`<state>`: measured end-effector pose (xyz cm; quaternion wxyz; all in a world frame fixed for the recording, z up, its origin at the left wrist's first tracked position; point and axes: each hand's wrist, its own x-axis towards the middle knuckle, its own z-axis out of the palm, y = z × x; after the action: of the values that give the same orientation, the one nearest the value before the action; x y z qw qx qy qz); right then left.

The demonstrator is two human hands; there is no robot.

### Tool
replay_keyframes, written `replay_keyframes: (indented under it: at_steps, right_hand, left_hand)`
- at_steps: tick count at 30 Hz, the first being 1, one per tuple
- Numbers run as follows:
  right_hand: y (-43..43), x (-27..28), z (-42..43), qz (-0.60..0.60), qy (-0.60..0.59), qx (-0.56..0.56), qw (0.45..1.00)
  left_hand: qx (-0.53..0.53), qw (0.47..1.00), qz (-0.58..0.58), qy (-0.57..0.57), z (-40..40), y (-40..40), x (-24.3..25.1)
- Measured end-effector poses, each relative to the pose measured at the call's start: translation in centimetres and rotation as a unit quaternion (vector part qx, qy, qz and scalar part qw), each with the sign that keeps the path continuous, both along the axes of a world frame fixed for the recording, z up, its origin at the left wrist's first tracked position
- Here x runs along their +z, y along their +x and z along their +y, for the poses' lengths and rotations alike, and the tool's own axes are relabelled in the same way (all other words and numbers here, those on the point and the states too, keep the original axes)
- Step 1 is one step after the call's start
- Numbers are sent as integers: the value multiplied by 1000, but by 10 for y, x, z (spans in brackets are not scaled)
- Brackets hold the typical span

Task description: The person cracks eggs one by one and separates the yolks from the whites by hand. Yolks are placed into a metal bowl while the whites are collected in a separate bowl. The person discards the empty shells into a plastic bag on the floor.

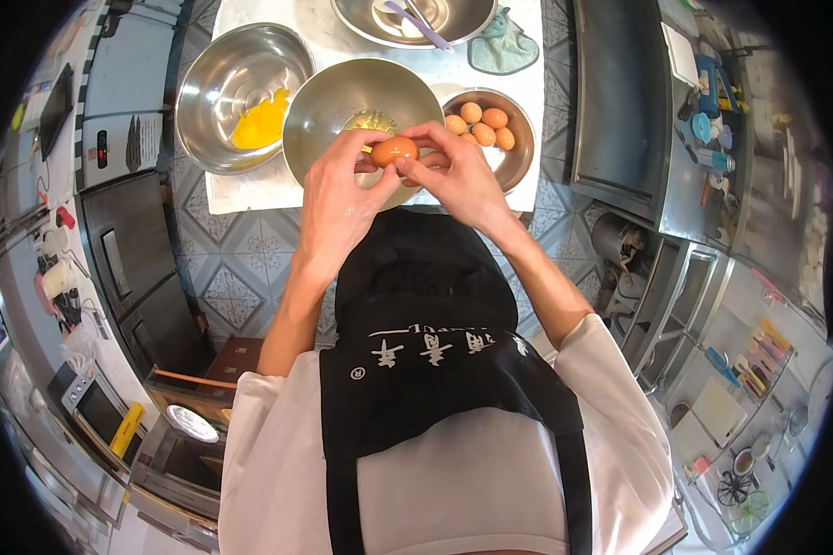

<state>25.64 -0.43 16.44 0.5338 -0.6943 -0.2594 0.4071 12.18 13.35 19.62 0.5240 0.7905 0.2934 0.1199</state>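
Observation:
Between the fingertips of my left hand (343, 180) and my right hand (458, 170) is a brown egg (395, 150), gripped from both sides. Whether its shell is cracked, I cannot tell. The egg is over the near part of a large metal bowl (326, 104) in which clear egg white (371, 121) lies. To the left, a second steel bowl (205, 90) holds yellow egg yolk (260, 123). Several whole brown eggs (484, 134) sit in a smaller metal bowl (524, 163) to the right, partly hidden by my right hand.
A steel bowl (347, 17) with a purple-handled utensil (420, 26) stands at the table's far side. Beside it lies a green cloth (503, 45). The white table (239, 198) has its near edge just before my black apron (423, 277). Steel counters (618, 90) flank the right.

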Motion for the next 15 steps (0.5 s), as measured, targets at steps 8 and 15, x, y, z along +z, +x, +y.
replay_keyframes:
  at_steps: [8, 15]
  right_hand:
    - [-3, 12, 5, -142, -10, 33, 989]
    - [-4, 17, 12, -144, -25, 20, 989]
  left_hand:
    - [27, 999, 20, 10, 0, -2, -6]
    - [58, 998, -13, 4, -2, -2, -8]
